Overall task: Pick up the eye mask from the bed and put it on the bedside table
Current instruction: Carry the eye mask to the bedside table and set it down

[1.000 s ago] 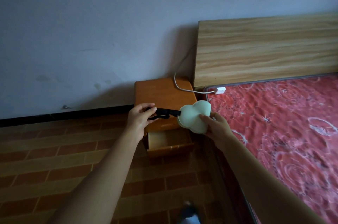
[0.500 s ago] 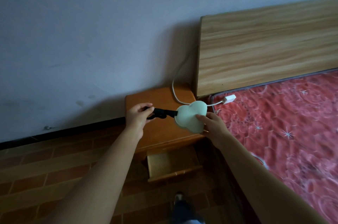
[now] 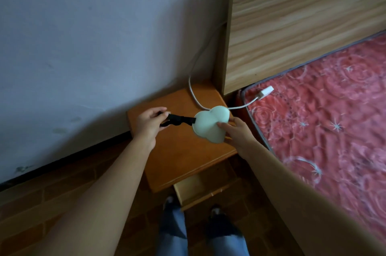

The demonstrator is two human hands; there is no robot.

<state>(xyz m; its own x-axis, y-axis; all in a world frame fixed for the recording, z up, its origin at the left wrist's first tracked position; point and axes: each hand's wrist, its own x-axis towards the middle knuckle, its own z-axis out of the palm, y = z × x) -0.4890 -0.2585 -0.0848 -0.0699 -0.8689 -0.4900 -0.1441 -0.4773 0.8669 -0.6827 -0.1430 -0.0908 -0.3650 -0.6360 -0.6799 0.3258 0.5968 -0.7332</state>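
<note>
The pale green padded eye mask point(image 3: 211, 124) hangs just above the orange wooden bedside table point(image 3: 183, 155), over its right half. My right hand point(image 3: 235, 132) grips the mask's pad from the right, thumb on top. My left hand point(image 3: 149, 123) pinches the mask's black strap point(image 3: 177, 121), stretched out to the left over the table top. The bed with its red patterned mattress point(image 3: 334, 130) lies to the right. Whether the mask touches the table top I cannot tell.
A white cable point(image 3: 195, 90) runs down the wall across the table's back corner to a white plug point(image 3: 266, 91) on the mattress. The wooden headboard point(image 3: 302, 22) stands behind. The table's drawer point(image 3: 200, 189) is pulled open above the brick floor, near my feet.
I have stepped closer, and the camera looks further down. Both hands carried the mask from beside the table's front edge to over its top.
</note>
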